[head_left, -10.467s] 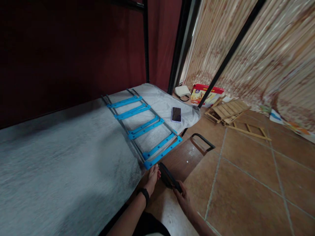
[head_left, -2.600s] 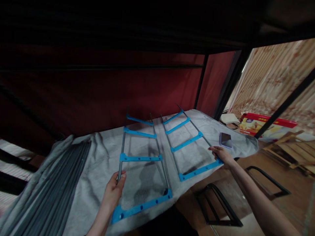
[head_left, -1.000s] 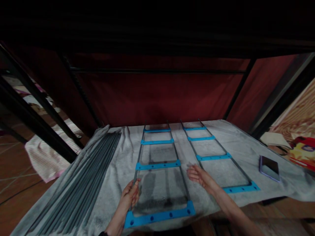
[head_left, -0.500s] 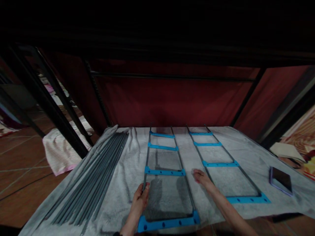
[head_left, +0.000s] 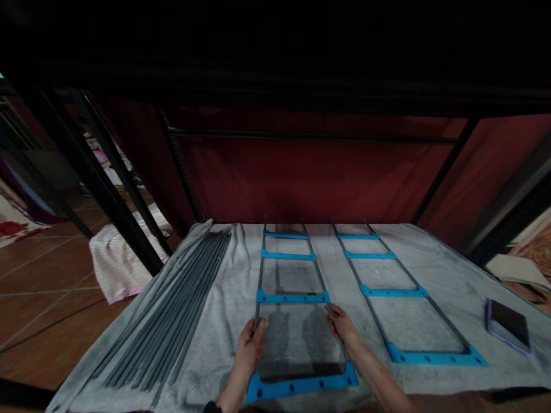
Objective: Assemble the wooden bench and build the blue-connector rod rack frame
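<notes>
A ladder-like frame of thin grey tubes and blue crosspieces lies lengthwise in front of me. My left hand is closed around its left tube, between the two nearest crosspieces. On the opposite side, my right hand pinches the right tube just below a blue crosspiece. To the right lies a second, similar frame, touched by neither hand. Several loose grey tubes are laid side by side on the left.
A grey blanket covers the low surface under everything. A phone lies at the right. Black metal posts stand on both sides, and a dark beam crosses overhead. A striped cloth hangs at the left edge; red fabric closes off the back.
My right hand has come from the gap between the two frames onto the right tube of the left frame. My left hand keeps its hold. The view has shifted slightly.
</notes>
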Demonstrator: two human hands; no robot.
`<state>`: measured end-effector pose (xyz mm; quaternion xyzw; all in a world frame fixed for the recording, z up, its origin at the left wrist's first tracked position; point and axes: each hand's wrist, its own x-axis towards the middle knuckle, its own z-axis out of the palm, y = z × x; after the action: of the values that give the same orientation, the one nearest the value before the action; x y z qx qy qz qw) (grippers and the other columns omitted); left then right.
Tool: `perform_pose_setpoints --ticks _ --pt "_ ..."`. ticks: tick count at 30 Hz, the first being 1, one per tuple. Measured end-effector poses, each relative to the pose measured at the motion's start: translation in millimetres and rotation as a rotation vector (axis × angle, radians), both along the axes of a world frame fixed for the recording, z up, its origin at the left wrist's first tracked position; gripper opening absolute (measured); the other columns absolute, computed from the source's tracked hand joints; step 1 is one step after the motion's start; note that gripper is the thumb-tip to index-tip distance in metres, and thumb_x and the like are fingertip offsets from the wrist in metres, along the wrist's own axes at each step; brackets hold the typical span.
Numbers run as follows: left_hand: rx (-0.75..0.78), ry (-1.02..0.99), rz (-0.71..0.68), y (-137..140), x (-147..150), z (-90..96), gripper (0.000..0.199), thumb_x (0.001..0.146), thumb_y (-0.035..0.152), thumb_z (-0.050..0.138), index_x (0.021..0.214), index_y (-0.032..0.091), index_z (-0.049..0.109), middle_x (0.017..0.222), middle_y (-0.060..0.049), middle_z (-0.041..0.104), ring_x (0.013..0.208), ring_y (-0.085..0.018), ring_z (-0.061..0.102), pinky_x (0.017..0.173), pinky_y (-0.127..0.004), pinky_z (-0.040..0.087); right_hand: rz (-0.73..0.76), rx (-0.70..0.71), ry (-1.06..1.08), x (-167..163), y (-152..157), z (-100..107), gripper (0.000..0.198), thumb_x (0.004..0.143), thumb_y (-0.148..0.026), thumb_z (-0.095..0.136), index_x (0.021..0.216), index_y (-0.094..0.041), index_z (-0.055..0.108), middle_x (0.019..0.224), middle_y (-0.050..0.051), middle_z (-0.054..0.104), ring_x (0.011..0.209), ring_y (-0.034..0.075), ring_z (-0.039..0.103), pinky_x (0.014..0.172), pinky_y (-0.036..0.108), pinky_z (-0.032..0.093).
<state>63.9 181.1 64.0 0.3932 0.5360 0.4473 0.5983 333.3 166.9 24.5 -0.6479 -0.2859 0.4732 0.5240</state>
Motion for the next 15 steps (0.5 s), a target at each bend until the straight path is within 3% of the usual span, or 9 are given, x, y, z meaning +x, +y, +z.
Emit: perform_pose_setpoints --ticks 5,10,15 --pt "0.067 0.079 0.023 5 -17 -0.1 0.059 0.057 0.072 0.073 0.079 0.018 0.063 0.050 0.005 0.047 0.046 -0.013 0.047 0.043 -0.024 0.032 -0.022 -0.071 0.021 -16 4 -4 0.046 0.058 -0.064 0.069 0.067 -0.026 0.046 0.049 -0.005 0.044 0.038 0.008 0.033 0.038 0.022 0.022" --pt "0.162 0.244 0.047 4 -28 -7.9 0.052 0.064 0.068 0.071 0.077 0.018 0.066 0.066 -0.005 0.064 0.069 -0.024 0.062 0.062 -0.033 0.047 0.019 -0.071 0.017 -18 5 -3 0.047 0.054 -0.068 0.067 0.070 -0.027 0.048 0.049 -0.004 0.046 0.039 0.011 0.034 0.041 0.024 0.022" --pt "0.208 0.380 -0.040 7 -29 -23.9 0.046 0.072 0.064 0.065 0.082 0.018 0.065 0.085 -0.013 0.072 0.084 -0.030 0.066 0.079 -0.040 0.048 -0.017 -0.077 0.015 -11 5 2 0.045 0.053 -0.063 0.069 0.068 -0.027 0.047 0.048 -0.006 0.043 0.037 0.009 0.029 0.039 0.024 0.020"
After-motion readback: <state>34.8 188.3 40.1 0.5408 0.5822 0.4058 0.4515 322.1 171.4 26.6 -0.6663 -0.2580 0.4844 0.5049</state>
